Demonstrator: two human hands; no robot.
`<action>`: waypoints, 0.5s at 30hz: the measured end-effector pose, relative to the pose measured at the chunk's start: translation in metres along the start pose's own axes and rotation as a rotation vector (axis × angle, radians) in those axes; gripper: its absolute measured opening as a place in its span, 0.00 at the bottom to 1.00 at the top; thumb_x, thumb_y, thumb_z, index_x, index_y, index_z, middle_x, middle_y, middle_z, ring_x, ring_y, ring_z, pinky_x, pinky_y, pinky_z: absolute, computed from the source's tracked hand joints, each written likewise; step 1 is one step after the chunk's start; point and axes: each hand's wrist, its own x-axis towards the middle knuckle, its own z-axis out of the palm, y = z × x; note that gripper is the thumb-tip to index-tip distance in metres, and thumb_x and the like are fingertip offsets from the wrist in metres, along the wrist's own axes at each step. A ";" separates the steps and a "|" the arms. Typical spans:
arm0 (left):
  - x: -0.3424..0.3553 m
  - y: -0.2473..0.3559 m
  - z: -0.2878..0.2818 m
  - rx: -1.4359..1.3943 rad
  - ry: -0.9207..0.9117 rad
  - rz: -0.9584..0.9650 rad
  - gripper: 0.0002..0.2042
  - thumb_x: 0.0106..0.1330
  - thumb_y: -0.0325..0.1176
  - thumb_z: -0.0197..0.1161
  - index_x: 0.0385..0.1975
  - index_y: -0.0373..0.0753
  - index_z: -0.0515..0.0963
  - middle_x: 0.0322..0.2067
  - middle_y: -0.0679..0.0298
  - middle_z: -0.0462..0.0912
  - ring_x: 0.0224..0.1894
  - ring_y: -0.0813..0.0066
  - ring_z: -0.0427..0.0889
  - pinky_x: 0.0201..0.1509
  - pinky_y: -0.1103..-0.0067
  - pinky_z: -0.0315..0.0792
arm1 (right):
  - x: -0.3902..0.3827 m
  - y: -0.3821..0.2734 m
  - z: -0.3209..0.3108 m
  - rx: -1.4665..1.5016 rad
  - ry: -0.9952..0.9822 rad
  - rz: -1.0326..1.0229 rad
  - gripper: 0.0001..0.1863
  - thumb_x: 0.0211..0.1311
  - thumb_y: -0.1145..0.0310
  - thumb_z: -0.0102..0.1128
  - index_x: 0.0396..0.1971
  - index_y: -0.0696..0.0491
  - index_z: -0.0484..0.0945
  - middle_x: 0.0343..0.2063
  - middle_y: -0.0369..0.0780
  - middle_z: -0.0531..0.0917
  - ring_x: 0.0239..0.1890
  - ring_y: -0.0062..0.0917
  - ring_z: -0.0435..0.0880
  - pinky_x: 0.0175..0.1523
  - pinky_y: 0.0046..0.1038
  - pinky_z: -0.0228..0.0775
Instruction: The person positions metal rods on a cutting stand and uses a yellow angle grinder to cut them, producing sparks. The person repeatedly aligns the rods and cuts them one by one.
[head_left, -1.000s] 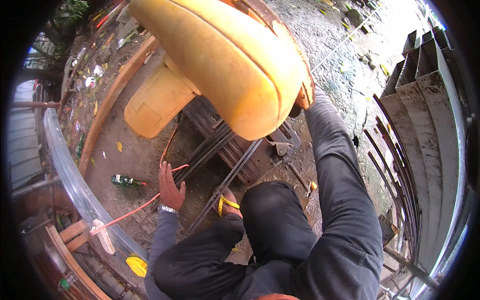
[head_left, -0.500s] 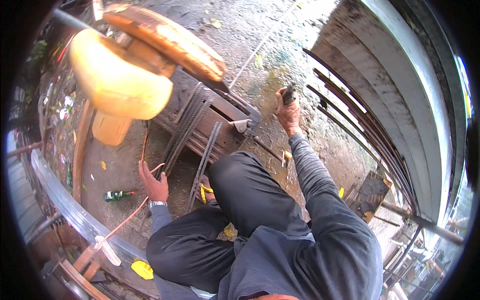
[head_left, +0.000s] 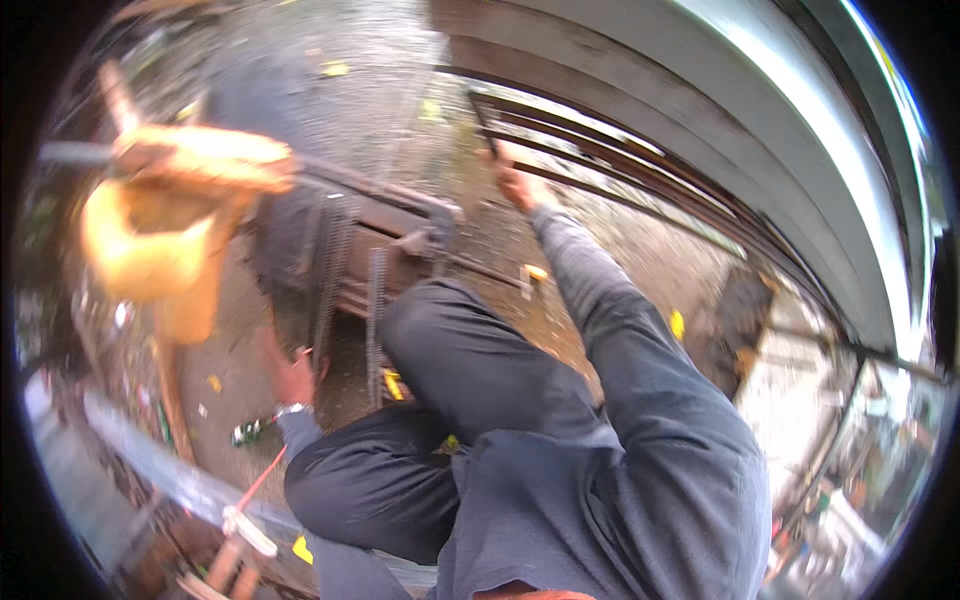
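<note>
So, head view: right hand (head_left: pixel 516 182) wrapped around a slim dark object (head_left: pixel 486 125), out past the rusty machine bed (head_left: pixel 385 225), near the long dark bars (head_left: pixel 745 220), bare ground (head_left: pixel 495 255) opening between bed and forearm; left hand (head_left: pixel 290 378) beside the ribbed rods (head_left: pixel 326 280), too blurred to tell its grip. Rough, littered ground, grey beams (head_left: pixel 690 110) edging the right.

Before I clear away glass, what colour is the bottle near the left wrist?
The bottle is green; it shows best in the head view, though blurred.
</note>
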 end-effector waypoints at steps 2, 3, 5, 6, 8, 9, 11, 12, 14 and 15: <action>0.000 -0.004 0.000 0.042 -0.016 0.068 0.42 0.63 0.31 0.67 0.76 0.31 0.53 0.75 0.45 0.57 0.79 0.47 0.52 0.81 0.60 0.50 | -0.038 0.015 -0.022 0.014 0.077 0.086 0.11 0.72 0.61 0.56 0.45 0.53 0.77 0.23 0.44 0.83 0.25 0.44 0.83 0.33 0.44 0.75; 0.000 -0.007 -0.004 0.046 0.004 0.117 0.42 0.64 0.32 0.67 0.76 0.31 0.52 0.75 0.46 0.57 0.79 0.47 0.52 0.81 0.59 0.49 | -0.069 0.020 -0.031 -0.037 0.118 0.056 0.10 0.71 0.62 0.55 0.42 0.53 0.76 0.21 0.46 0.83 0.23 0.48 0.82 0.32 0.48 0.75; 0.001 -0.010 -0.010 0.039 -0.024 0.100 0.41 0.65 0.31 0.66 0.76 0.30 0.52 0.75 0.46 0.54 0.78 0.48 0.53 0.81 0.60 0.50 | -0.134 0.035 -0.051 -0.050 0.062 0.151 0.19 0.71 0.52 0.56 0.46 0.54 0.76 0.37 0.55 0.85 0.40 0.55 0.85 0.44 0.52 0.76; 0.000 -0.012 -0.014 0.052 -0.069 0.106 0.41 0.65 0.31 0.65 0.76 0.31 0.52 0.76 0.46 0.54 0.78 0.48 0.53 0.81 0.60 0.50 | -0.169 0.043 -0.060 -0.084 0.021 0.287 0.20 0.70 0.52 0.56 0.47 0.54 0.75 0.37 0.55 0.85 0.41 0.54 0.85 0.45 0.52 0.76; 0.000 -0.013 -0.020 0.116 -0.117 0.063 0.40 0.66 0.30 0.65 0.76 0.31 0.52 0.76 0.46 0.52 0.78 0.49 0.54 0.81 0.60 0.52 | -0.234 0.067 -0.079 -0.098 -0.004 0.475 0.20 0.71 0.51 0.56 0.48 0.55 0.74 0.37 0.56 0.86 0.41 0.54 0.86 0.44 0.53 0.76; 0.002 -0.016 -0.023 0.099 -0.128 0.069 0.40 0.66 0.30 0.65 0.76 0.31 0.52 0.76 0.46 0.52 0.78 0.48 0.54 0.81 0.59 0.52 | -0.266 0.081 -0.084 -0.101 -0.013 0.584 0.20 0.73 0.51 0.55 0.48 0.55 0.73 0.36 0.56 0.86 0.40 0.54 0.86 0.43 0.54 0.75; 0.005 -0.017 -0.027 0.083 -0.172 0.051 0.40 0.66 0.30 0.64 0.76 0.30 0.51 0.76 0.46 0.51 0.78 0.47 0.53 0.80 0.59 0.53 | -0.331 0.113 -0.101 -0.216 0.016 0.786 0.22 0.73 0.50 0.55 0.47 0.56 0.73 0.36 0.55 0.86 0.41 0.53 0.87 0.45 0.54 0.76; 0.007 -0.018 -0.029 0.096 -0.189 0.046 0.40 0.66 0.30 0.64 0.76 0.30 0.51 0.76 0.46 0.51 0.78 0.47 0.53 0.80 0.59 0.53 | -0.363 0.131 -0.111 -0.274 0.039 0.855 0.22 0.72 0.49 0.55 0.46 0.56 0.73 0.37 0.55 0.87 0.42 0.53 0.87 0.46 0.54 0.77; 0.011 -0.023 -0.035 0.098 -0.211 0.073 0.40 0.66 0.29 0.63 0.76 0.28 0.50 0.76 0.46 0.51 0.78 0.47 0.53 0.81 0.59 0.53 | -0.421 0.168 -0.131 -0.364 0.047 1.021 0.23 0.71 0.49 0.56 0.47 0.56 0.74 0.38 0.55 0.87 0.43 0.53 0.87 0.49 0.53 0.78; 0.013 -0.027 -0.039 0.134 -0.252 0.069 0.40 0.67 0.29 0.63 0.76 0.29 0.49 0.77 0.46 0.50 0.78 0.47 0.52 0.81 0.59 0.52 | -0.448 0.186 -0.144 -0.396 0.022 1.131 0.23 0.71 0.49 0.57 0.47 0.56 0.74 0.39 0.55 0.87 0.44 0.53 0.87 0.50 0.53 0.78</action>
